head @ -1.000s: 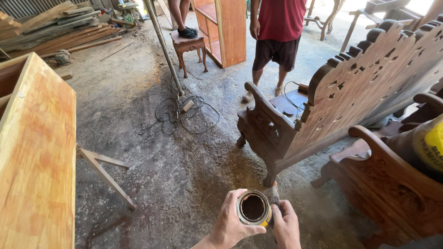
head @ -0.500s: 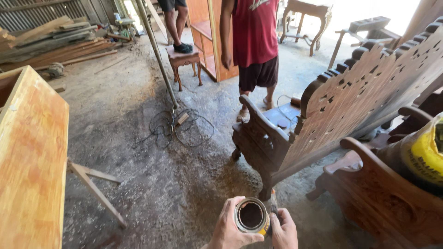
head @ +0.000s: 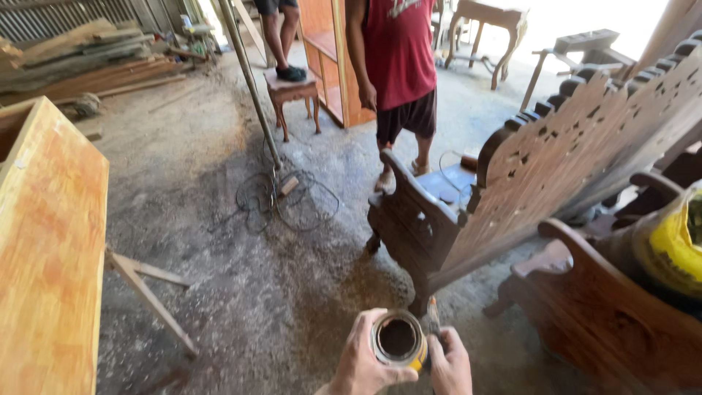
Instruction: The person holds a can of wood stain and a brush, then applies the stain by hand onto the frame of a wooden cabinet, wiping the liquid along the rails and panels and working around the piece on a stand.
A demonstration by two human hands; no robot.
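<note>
Workshop, dusty concrete floor (head: 241, 307) strewn with sawdust. Bottom centre: left hand (head: 363, 358) wrapped around open tin can (head: 398, 340) holding dark liquid, held over floor. Right hand (head: 450, 362) closed against can's other side, gripping thin handle, possibly brush (head: 433, 316). Just beyond: dark carved chair (head: 468, 212). Left: orange wooden panel (head: 44, 241). Farther: tangled cable (head: 281, 197), person in red shirt (head: 398, 51), small stool (head: 292, 91).

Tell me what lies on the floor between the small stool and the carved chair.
In the head view, a loose tangle of cable lies on the dusty floor between the small stool and the carved chair, at the foot of a slanted pole.
</note>
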